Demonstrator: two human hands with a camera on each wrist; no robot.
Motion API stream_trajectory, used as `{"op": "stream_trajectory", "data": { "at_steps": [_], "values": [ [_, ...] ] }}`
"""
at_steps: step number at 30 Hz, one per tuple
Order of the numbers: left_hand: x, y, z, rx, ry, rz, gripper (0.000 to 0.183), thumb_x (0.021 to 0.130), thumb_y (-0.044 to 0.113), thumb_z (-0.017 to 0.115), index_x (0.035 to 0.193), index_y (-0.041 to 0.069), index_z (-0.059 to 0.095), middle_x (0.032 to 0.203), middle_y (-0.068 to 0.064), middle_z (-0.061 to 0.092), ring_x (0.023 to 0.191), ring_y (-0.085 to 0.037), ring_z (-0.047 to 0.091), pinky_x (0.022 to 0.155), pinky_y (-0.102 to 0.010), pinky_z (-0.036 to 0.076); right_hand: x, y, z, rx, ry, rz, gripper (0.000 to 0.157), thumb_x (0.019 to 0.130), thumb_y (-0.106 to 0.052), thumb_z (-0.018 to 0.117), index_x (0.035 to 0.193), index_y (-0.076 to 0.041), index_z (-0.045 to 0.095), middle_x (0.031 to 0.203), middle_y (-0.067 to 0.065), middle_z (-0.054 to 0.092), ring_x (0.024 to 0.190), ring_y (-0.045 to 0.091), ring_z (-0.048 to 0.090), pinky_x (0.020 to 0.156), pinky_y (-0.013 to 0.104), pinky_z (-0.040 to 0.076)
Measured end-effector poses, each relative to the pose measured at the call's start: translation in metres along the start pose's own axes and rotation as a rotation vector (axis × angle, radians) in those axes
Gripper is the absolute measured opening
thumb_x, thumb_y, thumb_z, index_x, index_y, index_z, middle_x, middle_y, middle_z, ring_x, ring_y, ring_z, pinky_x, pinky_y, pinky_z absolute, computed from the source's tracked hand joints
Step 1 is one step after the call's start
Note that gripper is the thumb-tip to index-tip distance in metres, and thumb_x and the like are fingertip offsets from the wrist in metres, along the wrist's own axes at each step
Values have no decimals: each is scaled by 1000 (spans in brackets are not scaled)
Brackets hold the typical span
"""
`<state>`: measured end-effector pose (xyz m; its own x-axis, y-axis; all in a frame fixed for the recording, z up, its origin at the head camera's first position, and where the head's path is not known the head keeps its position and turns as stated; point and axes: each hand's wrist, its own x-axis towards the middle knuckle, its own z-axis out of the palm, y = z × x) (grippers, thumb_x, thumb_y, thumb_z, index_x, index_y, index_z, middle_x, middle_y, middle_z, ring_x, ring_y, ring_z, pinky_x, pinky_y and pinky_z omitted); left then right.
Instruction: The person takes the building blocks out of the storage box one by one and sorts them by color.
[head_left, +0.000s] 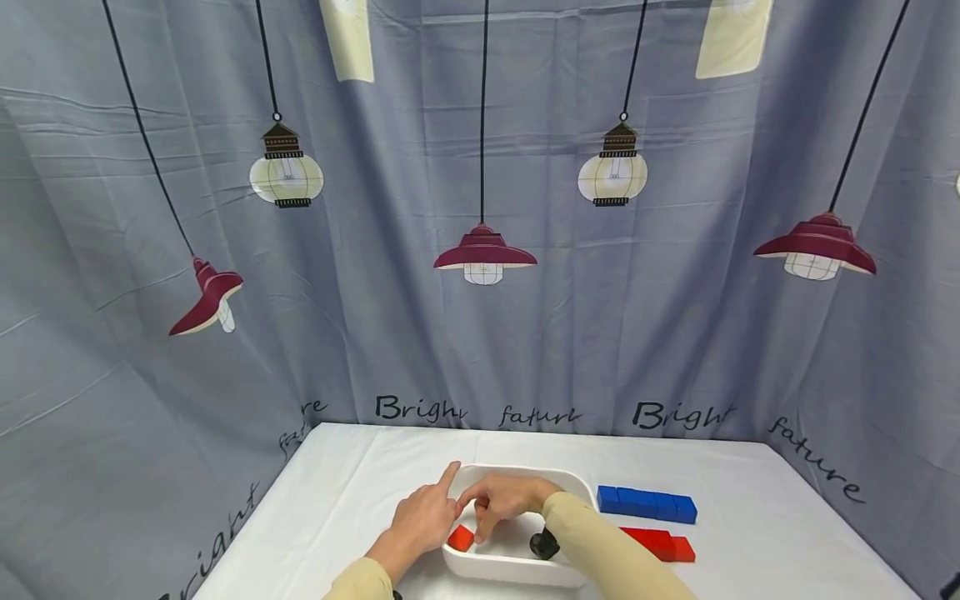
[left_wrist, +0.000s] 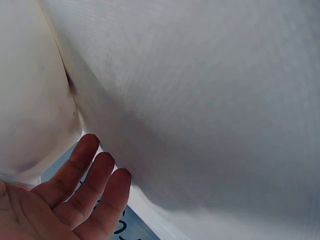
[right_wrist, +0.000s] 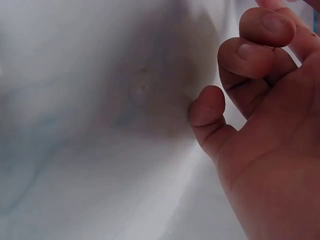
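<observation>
A white basin point(head_left: 510, 570) sits on the white tabletop. At its left side is my left hand point(head_left: 422, 518), its index finger stretched along the rim. In the left wrist view, three fingers point(left_wrist: 104, 192) of that hand lie nearly straight outside the basin. My right hand point(head_left: 506, 497) reaches over the basin with thumb and index finger spread. Its index fingertip is right at my left hand. The right wrist view shows the other fingers point(right_wrist: 250, 57) loosely bent, holding nothing. Below the right hand, a red block point(head_left: 461, 538) lies in the basin's near left corner.
Black pieces point(head_left: 543, 544) lie in the basin near my right sleeve. To the basin's right are a row of blue blocks point(head_left: 647, 505) and a row of red blocks point(head_left: 660, 543), partly behind the right forearm. A grey curtain point(head_left: 555, 333) hangs behind the table.
</observation>
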<state>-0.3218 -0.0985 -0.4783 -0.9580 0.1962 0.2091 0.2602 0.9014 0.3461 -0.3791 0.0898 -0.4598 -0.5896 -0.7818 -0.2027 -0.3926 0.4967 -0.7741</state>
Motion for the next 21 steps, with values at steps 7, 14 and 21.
{"op": "stream_trajectory", "data": {
  "at_steps": [7, 14, 21],
  "values": [
    [-1, 3, -5, -4, -12, 4, 61, 91, 18, 55, 151, 15, 41, 74, 0, 58, 67, -19, 53, 58, -42, 49, 4, 3, 4, -5, -34, 3, 42, 73, -1, 83, 109, -20, 75, 59, -9, 50, 54, 5, 38, 52, 20, 25],
    [5, 3, -2, 3, 5, -18, 61, 92, 17, 54, 152, 18, 41, 85, -6, 66, 70, -21, 57, 59, -43, 49, 5, 2, 2, -66, -55, 5, 34, 76, -2, 82, 106, -17, 74, 61, -8, 49, 55, 5, 39, 54, 20, 27],
    [3, 3, -2, 3, -14, -35, 60, 93, 17, 54, 152, 18, 41, 92, -10, 69, 73, -23, 59, 60, -44, 51, 3, -1, 7, -48, -40, 26, 31, 77, 0, 81, 104, -13, 75, 62, -7, 49, 56, 7, 40, 53, 21, 27]
  ]
}}
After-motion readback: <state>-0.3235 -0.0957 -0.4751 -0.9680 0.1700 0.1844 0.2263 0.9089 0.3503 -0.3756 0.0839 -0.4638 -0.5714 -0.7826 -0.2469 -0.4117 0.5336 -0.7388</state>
